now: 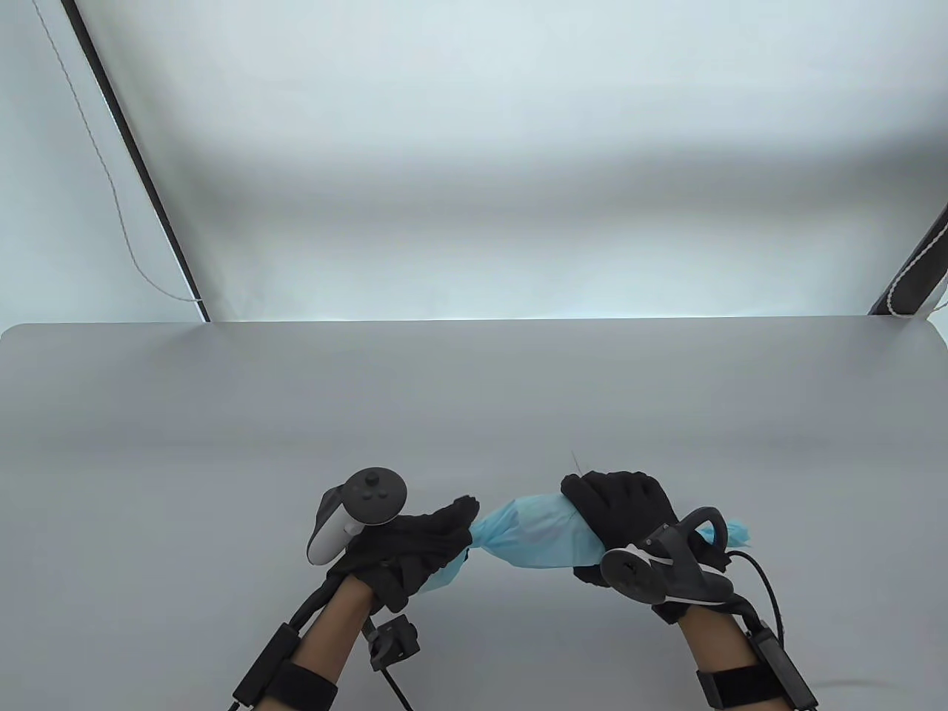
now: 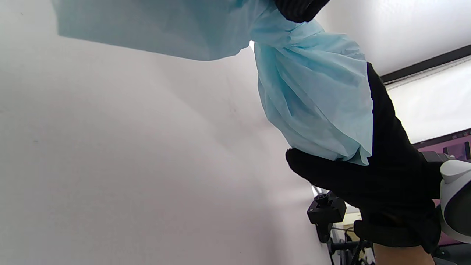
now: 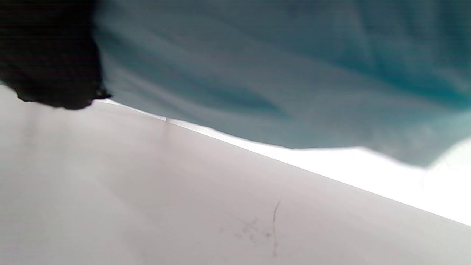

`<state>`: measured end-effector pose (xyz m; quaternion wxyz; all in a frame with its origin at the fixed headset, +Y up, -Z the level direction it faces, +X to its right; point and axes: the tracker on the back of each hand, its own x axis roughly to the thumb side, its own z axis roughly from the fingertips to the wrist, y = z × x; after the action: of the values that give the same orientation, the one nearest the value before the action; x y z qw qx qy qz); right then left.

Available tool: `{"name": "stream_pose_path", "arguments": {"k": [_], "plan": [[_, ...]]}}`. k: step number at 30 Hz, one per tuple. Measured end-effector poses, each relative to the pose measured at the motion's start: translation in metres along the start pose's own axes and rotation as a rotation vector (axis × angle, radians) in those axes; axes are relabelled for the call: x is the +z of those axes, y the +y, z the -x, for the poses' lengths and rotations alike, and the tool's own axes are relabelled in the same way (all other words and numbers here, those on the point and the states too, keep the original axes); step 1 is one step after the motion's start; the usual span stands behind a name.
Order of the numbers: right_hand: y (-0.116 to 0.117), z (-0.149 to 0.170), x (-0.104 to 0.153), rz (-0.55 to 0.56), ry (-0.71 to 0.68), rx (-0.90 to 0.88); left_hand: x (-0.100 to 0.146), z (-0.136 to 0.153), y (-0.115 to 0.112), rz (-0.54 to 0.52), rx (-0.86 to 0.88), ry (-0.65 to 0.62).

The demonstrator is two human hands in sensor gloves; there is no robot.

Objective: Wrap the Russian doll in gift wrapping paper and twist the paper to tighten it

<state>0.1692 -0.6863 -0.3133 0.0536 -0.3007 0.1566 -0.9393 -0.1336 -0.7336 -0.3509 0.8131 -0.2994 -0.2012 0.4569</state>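
Note:
A light blue paper bundle (image 1: 529, 537) hangs just above the grey table (image 1: 474, 400) near its front edge; the doll is hidden inside the paper. My right hand (image 1: 603, 518) grips the thick body of the bundle, and a short paper tail (image 1: 737, 532) pokes out past its tracker. My left hand (image 1: 452, 535) pinches the narrow twisted neck at the bundle's left end, with the flared paper end (image 1: 448, 574) under its palm. The left wrist view shows the bundle (image 2: 312, 106) in the right glove (image 2: 386, 191) and the flared end (image 2: 147, 25). In the right wrist view, blue paper (image 3: 276, 66) fills the top.
The table's far edge (image 1: 474, 320) runs across the middle of the table view. A dark post (image 1: 141, 163) with a thin cord (image 1: 111, 178) stands behind the far left corner, another post (image 1: 918, 266) at the far right. Cables trail from both wrists.

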Motion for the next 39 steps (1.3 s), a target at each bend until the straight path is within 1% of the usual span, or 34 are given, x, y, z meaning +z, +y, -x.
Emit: {"name": "stream_pose_path", "arguments": {"k": [2, 3, 6, 8, 9, 10, 11, 13, 14, 15, 18, 20, 22, 25, 28, 30, 32, 33, 35, 36, 37, 38, 39], "plan": [[-0.001, -0.001, 0.001, 0.004, -0.004, -0.011, -0.001, -0.002, -0.002, 0.002, -0.072, 0.033], [-0.002, -0.001, 0.002, 0.005, -0.008, -0.027, -0.002, -0.004, -0.004, -0.023, -0.171, 0.088], [-0.001, -0.003, 0.002, -0.007, -0.009, -0.028, -0.005, -0.009, -0.010, -0.032, -0.368, 0.105], [-0.001, -0.006, 0.002, -0.020, -0.021, -0.026, -0.006, -0.015, -0.018, -0.069, -0.518, 0.137], [0.000, -0.007, 0.002, -0.024, -0.025, -0.026, -0.006, -0.016, -0.020, -0.093, -0.565, 0.141], [0.001, -0.009, 0.002, -0.026, -0.028, -0.022, -0.006, -0.019, -0.023, -0.150, -0.647, 0.136], [0.001, -0.010, 0.001, -0.030, -0.029, -0.029, -0.006, -0.022, -0.025, -0.183, -0.724, 0.117], [0.002, -0.013, 0.000, -0.032, -0.033, -0.036, -0.005, -0.025, -0.026, -0.203, -0.815, 0.096], [0.002, -0.014, 0.000, -0.033, -0.035, -0.037, -0.004, -0.026, -0.026, -0.215, -0.836, 0.091], [0.002, -0.015, 0.000, -0.031, -0.033, -0.042, -0.003, -0.026, -0.027, -0.254, -0.848, 0.073], [0.002, -0.017, -0.001, -0.030, -0.029, -0.056, -0.003, -0.026, -0.029, -0.320, -0.867, 0.031], [0.003, -0.017, -0.001, -0.029, -0.025, -0.060, -0.002, -0.030, -0.031, -0.399, -0.898, -0.023], [0.003, -0.015, -0.001, -0.028, -0.009, -0.075, -0.002, -0.033, -0.032, -0.444, -0.879, -0.059], [0.004, -0.008, 0.000, -0.031, 0.019, -0.088, -0.001, -0.035, -0.030, -0.451, -0.827, -0.094], [0.005, -0.003, 0.002, -0.040, 0.026, -0.049, -0.002, -0.033, -0.029, -0.385, -0.805, -0.103], [0.005, -0.001, 0.002, -0.041, 0.025, -0.028, -0.002, -0.030, -0.027, -0.331, -0.761, -0.107], [0.006, 0.000, 0.002, -0.039, 0.033, -0.005, -0.003, -0.026, -0.024, -0.245, -0.716, -0.080], [0.006, 0.001, 0.001, -0.043, 0.031, 0.015, -0.003, -0.024, -0.022, -0.164, -0.646, -0.057], [0.007, 0.001, 0.001, -0.042, 0.031, 0.010, -0.005, -0.019, -0.020, -0.103, -0.499, -0.012], [0.006, 0.001, 0.002, -0.038, 0.028, 0.020, -0.005, -0.015, -0.019, -0.084, -0.422, 0.003], [0.005, 0.000, 0.002, -0.032, 0.026, 0.023, -0.006, -0.013, -0.017, -0.092, -0.384, 0.019], [0.002, -0.001, 0.002, -0.019, 0.020, 0.022, -0.007, -0.010, -0.015, -0.121, -0.335, 0.068], [0.001, -0.003, 0.002, -0.010, 0.015, 0.024, -0.007, -0.008, -0.014, -0.123, -0.317, 0.081]]}}
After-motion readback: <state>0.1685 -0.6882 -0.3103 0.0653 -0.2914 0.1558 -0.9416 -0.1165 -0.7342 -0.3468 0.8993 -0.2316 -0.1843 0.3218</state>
